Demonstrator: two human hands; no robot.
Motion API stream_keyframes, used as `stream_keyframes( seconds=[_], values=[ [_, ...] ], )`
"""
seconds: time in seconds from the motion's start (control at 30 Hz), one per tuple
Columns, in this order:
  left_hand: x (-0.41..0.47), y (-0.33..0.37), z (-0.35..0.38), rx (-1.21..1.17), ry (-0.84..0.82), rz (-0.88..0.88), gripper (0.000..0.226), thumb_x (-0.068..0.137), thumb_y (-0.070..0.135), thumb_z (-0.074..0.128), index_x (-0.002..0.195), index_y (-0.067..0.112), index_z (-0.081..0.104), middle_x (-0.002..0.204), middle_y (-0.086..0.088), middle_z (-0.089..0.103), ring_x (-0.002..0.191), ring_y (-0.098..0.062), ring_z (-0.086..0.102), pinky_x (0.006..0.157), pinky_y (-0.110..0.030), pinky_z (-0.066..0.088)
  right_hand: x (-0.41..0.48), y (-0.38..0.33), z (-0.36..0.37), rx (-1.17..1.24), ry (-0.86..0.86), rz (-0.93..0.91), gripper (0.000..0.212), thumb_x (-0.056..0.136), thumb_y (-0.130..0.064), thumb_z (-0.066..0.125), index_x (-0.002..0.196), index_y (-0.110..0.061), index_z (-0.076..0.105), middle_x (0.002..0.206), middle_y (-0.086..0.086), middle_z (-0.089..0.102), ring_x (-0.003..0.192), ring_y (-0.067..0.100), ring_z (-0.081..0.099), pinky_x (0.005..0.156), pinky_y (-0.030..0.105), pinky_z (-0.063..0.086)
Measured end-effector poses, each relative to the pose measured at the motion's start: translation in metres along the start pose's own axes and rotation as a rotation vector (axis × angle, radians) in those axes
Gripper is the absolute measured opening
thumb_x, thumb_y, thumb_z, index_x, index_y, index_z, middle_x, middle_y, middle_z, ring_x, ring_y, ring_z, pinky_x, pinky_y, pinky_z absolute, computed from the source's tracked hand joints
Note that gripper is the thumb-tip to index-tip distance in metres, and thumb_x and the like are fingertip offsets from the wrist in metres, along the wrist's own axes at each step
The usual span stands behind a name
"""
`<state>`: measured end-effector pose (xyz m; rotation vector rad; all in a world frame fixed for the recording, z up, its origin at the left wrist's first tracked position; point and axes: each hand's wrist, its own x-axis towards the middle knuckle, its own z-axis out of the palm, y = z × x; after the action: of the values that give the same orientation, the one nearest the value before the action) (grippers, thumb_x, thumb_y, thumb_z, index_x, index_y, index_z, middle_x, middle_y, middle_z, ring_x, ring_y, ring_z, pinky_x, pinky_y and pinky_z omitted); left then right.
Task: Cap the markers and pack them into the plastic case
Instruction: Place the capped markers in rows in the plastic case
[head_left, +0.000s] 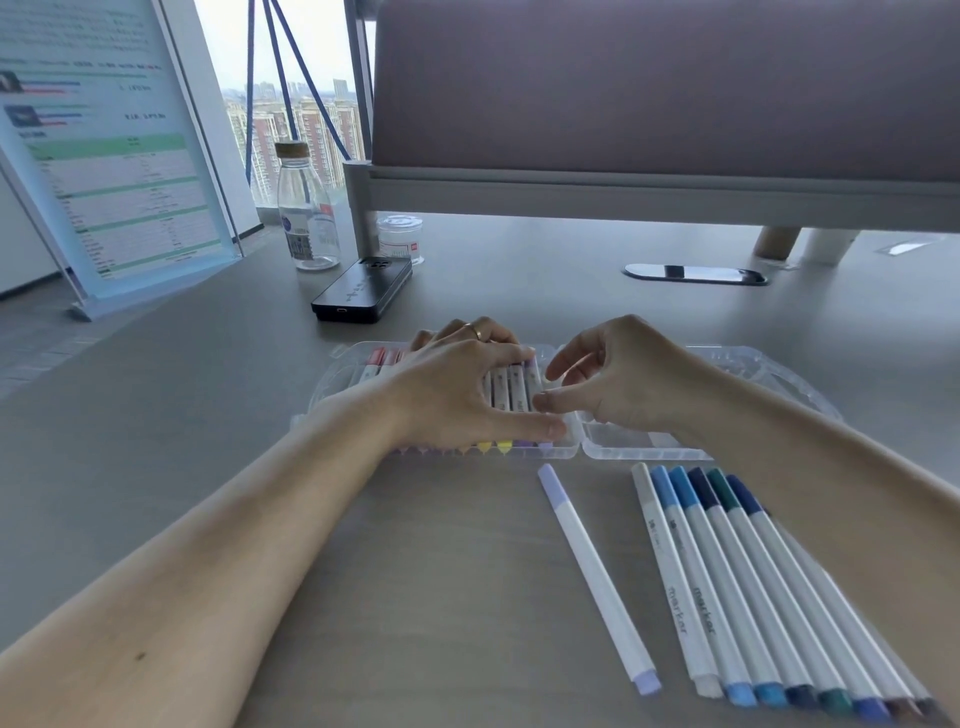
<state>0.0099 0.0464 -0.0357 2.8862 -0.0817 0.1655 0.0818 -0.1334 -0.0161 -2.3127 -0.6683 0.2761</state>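
Clear glossy plastic case (779, 370); matt grey table (260, 405).

Soft, even daylight comes from the tall glass window (228, 52) at upper left, its sky blown out to white. Shadows on the pale grey tabletop (441, 571) are faint. Wide-angle distortion stretches the edges, and the row of white-barrelled blue-capped markers (769, 582) blurs toward the lower right corner.

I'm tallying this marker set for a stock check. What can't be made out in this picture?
Head view:
- Markers in the case: the left hand covers most of the row; no count.
- Loose markers on the table: rightmost ones pass under the right forearm and blur at the corner.
- Case lid: mostly behind the right hand.
- Printed sheet, far left: text too blurred to read.
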Motion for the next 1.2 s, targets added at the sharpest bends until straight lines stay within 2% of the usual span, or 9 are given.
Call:
stream_keyframes(
  seconds=[0.17,0.23,0.33,0.47,0.6,0.73,0.87,1.0,1.2],
  values=[
    [0.000,-0.001,0.001,-0.014,0.012,-0.003,0.097,0.066,0.092,0.053,0.149,0.041,0.046,0.130,0.028,0.040,0.115,0.003,0.030,0.099,-0.027,0.025,-0.008,-0.003,-0.011,0.011,-0.098,-0.011,0.027,0.078,-0.035,0.087,0.098,-0.024,0.073,0.088,-0.005,0.075,0.051,-0.001,0.060,0.049,0.013,0.044],
    [0.001,-0.002,0.003,-0.004,0.033,0.001,0.093,0.069,0.090,0.057,0.148,0.041,0.048,0.132,0.027,0.042,0.116,0.003,0.032,0.099,-0.027,0.026,-0.015,-0.006,-0.017,-0.022,-0.085,-0.051,0.024,0.080,-0.036,0.084,0.097,-0.024,0.073,0.087,-0.004,0.076,0.049,-0.002,0.060,0.053,0.016,0.046],
    [0.001,-0.002,0.005,-0.009,0.047,0.001,0.092,0.069,0.091,0.057,0.146,0.041,0.050,0.134,0.027,0.044,0.116,0.004,0.032,0.099,-0.026,0.025,-0.029,-0.012,-0.025,-0.172,-0.041,-0.093,0.023,0.082,-0.047,0.079,0.085,-0.025,0.073,0.066,-0.007,0.073,0.047,-0.003,0.057,0.065,0.027,0.051],
    [0.002,-0.004,0.004,0.010,0.013,0.011,0.103,0.062,0.100,0.045,0.147,0.041,0.049,0.136,0.027,0.042,0.125,0.000,0.034,0.106,-0.029,0.027,-0.052,-0.017,-0.029,-0.324,-0.142,-0.073,0.046,0.081,-0.065,0.069,0.069,-0.021,0.071,0.057,-0.009,0.069,0.043,0.002,0.053,0.055,0.027,0.048],
    [0.001,-0.001,0.001,-0.008,0.004,-0.008,0.101,0.063,0.097,0.046,0.147,0.040,0.048,0.141,0.024,0.040,0.133,-0.002,0.032,0.106,-0.027,0.021,-0.069,-0.019,-0.023,-0.399,-0.312,-0.053,0.056,0.080,-0.072,0.061,0.074,-0.018,0.073,0.066,0.001,0.074,0.046,0.009,0.056,0.068,0.034,0.057],
    [0.001,-0.002,0.001,0.016,0.011,0.001,0.098,0.068,0.096,0.050,0.147,0.040,0.049,0.142,0.022,0.042,0.133,-0.005,0.035,0.111,-0.033,0.027,-0.076,-0.024,-0.016,-0.492,-0.361,-0.052,0.057,0.074,-0.075,0.066,0.075,-0.019,0.076,0.069,-0.006,0.075,0.053,0.002,0.063,0.079,0.034,0.059],
    [0.000,0.000,0.000,0.036,0.009,0.003,0.095,0.071,0.092,0.052,0.149,0.038,0.048,0.145,0.020,0.042,0.134,-0.007,0.036,0.110,-0.032,0.027,-0.077,-0.022,-0.009,-0.536,-0.322,-0.069,0.057,0.071,-0.069,0.070,0.072,-0.013,0.075,0.069,0.000,0.074,0.067,0.015,0.069,0.078,0.039,0.060],
    [0.000,0.001,-0.001,0.033,-0.003,-0.003,0.094,0.071,0.090,0.053,0.149,0.038,0.047,0.146,0.020,0.041,0.135,-0.007,0.033,0.106,-0.029,0.024,-0.077,-0.022,-0.006,-0.526,-0.300,-0.074,0.036,0.079,-0.051,0.067,0.065,-0.020,0.075,0.063,-0.008,0.072,0.065,0.010,0.069,0.076,0.037,0.060],
    [0.001,-0.001,0.001,0.027,-0.004,-0.005,0.101,0.064,0.097,0.048,0.148,0.040,0.048,0.143,0.022,0.042,0.134,-0.006,0.034,0.108,-0.028,0.024,-0.073,-0.020,-0.018,-0.281,-0.334,-0.007,0.034,0.090,-0.045,0.062,0.069,-0.021,0.075,0.049,-0.007,0.062,0.039,0.009,0.045,0.054,0.026,0.042]
  ],
)
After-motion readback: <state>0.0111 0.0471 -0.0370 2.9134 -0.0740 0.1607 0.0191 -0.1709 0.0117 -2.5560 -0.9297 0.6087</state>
